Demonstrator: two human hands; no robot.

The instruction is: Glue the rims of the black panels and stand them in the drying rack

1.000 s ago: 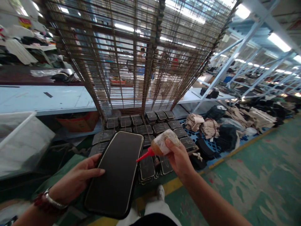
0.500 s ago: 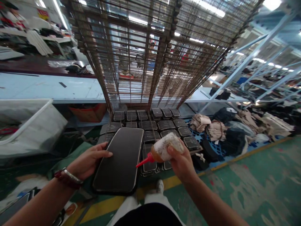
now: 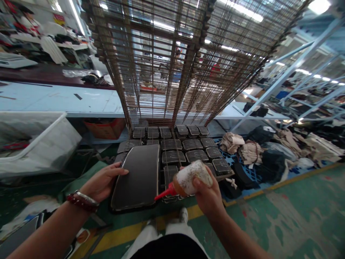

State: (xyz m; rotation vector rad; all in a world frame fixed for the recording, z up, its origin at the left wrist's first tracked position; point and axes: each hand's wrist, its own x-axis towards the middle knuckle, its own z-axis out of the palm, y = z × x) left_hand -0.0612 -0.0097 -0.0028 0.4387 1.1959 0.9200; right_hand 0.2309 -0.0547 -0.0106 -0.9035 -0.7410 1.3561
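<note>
My left hand (image 3: 104, 181) grips the left edge of a flat dark panel (image 3: 137, 178) with rounded corners and a pale line along its rim. Its thumb lies on the top face; the other fingers are hidden beneath. In my right hand (image 3: 207, 189) is a squeeze bottle (image 3: 192, 177) with a whitish, stained body, amber contents and a red nozzle (image 3: 165, 192). The bottle is tilted, and its nozzle tip is at the panel's lower right edge. Beyond the panel, several similar smaller dark pieces (image 3: 174, 157) lie in rows on a wire rack.
A tall stack of wire racks (image 3: 167, 61) rises tilted ahead. A white bin (image 3: 40, 133) stands left, near an orange-brown box (image 3: 106, 128). Folded tan cloth bundles (image 3: 250, 153) lie on a blue pallet at right. A light-blue table (image 3: 59, 99) runs behind. A person (image 3: 31, 23) is far left.
The panel has turned and tilted slightly in my left hand. The bottle has lowered a little, its nozzle tip moving down along the panel's right edge. The view has shifted slightly left.
</note>
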